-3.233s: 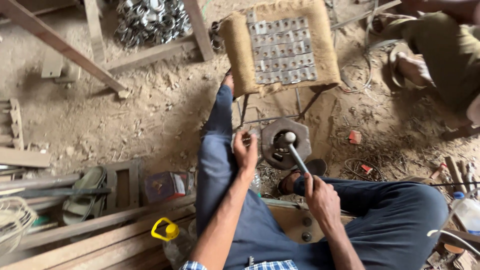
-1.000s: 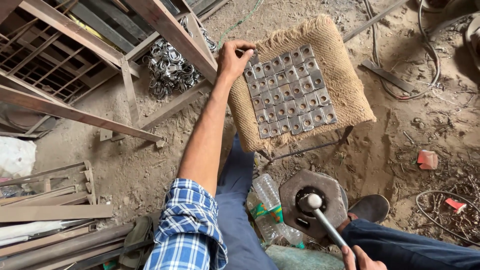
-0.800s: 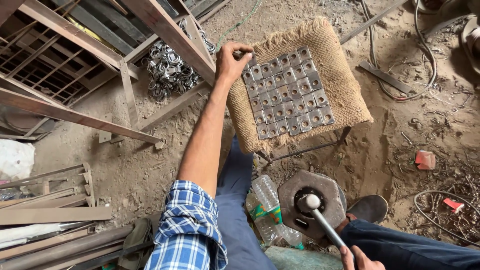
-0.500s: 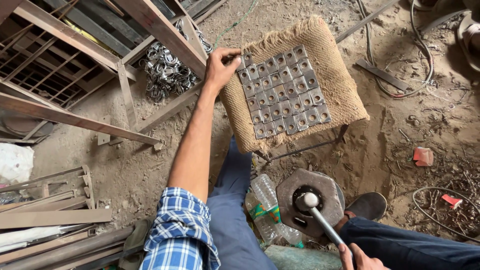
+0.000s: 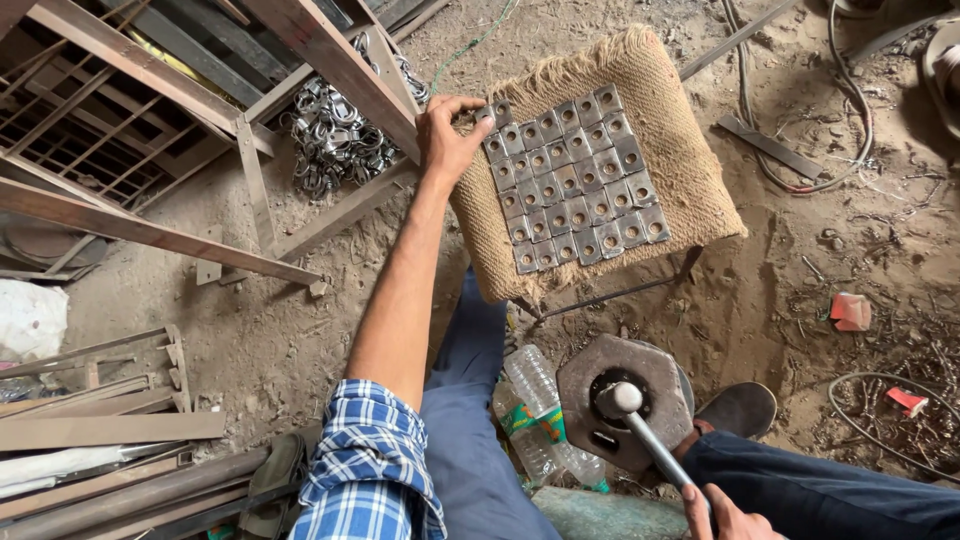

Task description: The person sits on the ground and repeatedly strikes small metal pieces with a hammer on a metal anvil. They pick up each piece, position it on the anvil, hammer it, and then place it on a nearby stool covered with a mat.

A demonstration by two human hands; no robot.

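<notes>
Since half a second ago, my left hand [image 5: 446, 140] has slid along the sack's top edge and now pinches a small square plate [image 5: 497, 113] at the grid's 11 o'clock corner, thumb and fingers closing on its rim. These plates [image 5: 578, 178] lie flat in rows on the burlap sack [image 5: 690, 170]; I judge them stiff, light singly, sharp-edged, best lifted by an edge. My right hand [image 5: 722, 512], at 5 o'clock, is clenched on the hammer [image 5: 640, 428], whose head rests on the round die block [image 5: 625, 398].
</notes>
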